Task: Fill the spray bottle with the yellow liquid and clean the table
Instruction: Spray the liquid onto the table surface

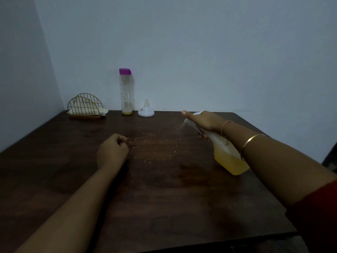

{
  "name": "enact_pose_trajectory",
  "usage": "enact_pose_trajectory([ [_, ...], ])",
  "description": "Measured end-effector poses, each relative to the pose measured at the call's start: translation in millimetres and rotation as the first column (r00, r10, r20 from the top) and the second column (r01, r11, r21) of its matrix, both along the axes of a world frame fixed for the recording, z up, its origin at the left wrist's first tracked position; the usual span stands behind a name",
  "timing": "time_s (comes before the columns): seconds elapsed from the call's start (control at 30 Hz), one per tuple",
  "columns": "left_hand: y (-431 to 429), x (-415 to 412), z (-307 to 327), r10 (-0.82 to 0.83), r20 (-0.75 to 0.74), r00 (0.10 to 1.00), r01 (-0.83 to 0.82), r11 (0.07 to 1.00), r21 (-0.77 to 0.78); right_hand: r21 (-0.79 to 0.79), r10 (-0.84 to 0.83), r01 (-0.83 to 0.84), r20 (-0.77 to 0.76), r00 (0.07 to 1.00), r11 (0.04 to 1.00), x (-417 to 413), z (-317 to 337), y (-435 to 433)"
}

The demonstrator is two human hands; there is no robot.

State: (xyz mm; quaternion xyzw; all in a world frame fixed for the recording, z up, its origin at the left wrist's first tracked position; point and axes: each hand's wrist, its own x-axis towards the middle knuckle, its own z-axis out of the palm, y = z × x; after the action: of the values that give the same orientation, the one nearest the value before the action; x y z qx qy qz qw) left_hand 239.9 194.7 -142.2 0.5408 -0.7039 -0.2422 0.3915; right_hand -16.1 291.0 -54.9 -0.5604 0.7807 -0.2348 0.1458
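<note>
From the head camera we look down at a dark brown table (164,207) that sits in a corner of pale walls; the right hand (204,121) holds the spray bottle (228,157) up over the right side of the table; the bottle is tilted, with its white top pointing left toward the middle of the table and its fat bottom toward the person; the bottom part is full of yellow liquid; the fingers (202,134) of this hand are curled tight round the neck and trigger of the bottle, and the thumb lies straight along the top; two thin gold bangles (249,145) sit on that arm, and a red sleeve (319,216) shows at the right edge; the left hand (112,152) is down by the middle of the table, well apart from the spray bottle; its fingers are curled in together like a fist, and we can see nothing in them; little pale specks (155,147) are spread on the table between the two hands; at the back of the table, by the wall, a tall clear bottle (126,92) with a purple cap stands upright, with only a little yellow liquid at its bottom; just beside it on the right a white funnel (145,108) sits upside down, wide end on the table; to the left a gold wire napkin holder (85,106) holds pale napkins.
</note>
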Motion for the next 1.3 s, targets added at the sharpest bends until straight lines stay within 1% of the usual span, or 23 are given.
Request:
enact_pose_trajectory([
  [0.2, 0, -1, 0, 0.004, 0.002, 1.0, -0.004, 1.0, 0.001, -0.012, -0.054, 0.053, -0.042, 0.998, 0.999, -3, 3, 8],
  [0.33, 0, -1, -1, -0.004, -0.001, 1.0, 0.004, 1.0, 0.007, 0.034, -0.06, 0.062, -0.057, 0.997, 0.998, -2, 1, 14],
  [0.43, 0, -1, -1, -0.002, 0.0, 1.0, 0.002, 1.0, 0.004, 0.023, -0.052, 0.054, -0.061, 0.997, 0.998, -2, 5, 14],
  [0.53, 0, -1, 0, -0.005, 0.003, 1.0, 0.005, 1.0, 0.004, 0.024, -0.026, 0.026, -0.005, 1.0, 0.999, -3, 9, 20],
  [0.67, 0, -2, 0, 0.003, 0.011, 1.0, -0.003, 1.0, 0.002, 0.144, 0.0, 0.002, -0.013, 1.0, 0.99, 4, 3, 23],
  [0.73, 1, -3, 1, 0.002, 0.005, 1.0, -0.002, 1.0, 0.002, 0.176, -0.004, 0.002, 0.009, 1.0, 0.984, 8, 2, 22],
  [0.93, 1, -2, 0, -0.003, -0.002, 1.0, 0.003, 1.0, 0.0, 0.125, -0.019, -0.001, 0.16, 0.987, 0.992, 7, 10, 23],
  [1.03, 1, -2, 0, -0.012, -0.007, 1.0, 0.012, 1.0, 0.004, 0.123, 0.0, -0.029, 0.231, 0.973, 0.992, 8, 11, 22],
  [1.17, 1, -2, 0, -0.009, -0.01, 1.0, 0.009, 1.0, -0.003, 0.143, 0.057, -0.093, 0.238, 0.969, 0.985, 17, 14, 24],
  [1.3, 1, -3, -1, 0.004, -0.008, 1.0, -0.004, 1.0, -0.004, 0.156, 0.055, -0.1, 0.268, 0.962, 0.983, 23, 16, 26],
])
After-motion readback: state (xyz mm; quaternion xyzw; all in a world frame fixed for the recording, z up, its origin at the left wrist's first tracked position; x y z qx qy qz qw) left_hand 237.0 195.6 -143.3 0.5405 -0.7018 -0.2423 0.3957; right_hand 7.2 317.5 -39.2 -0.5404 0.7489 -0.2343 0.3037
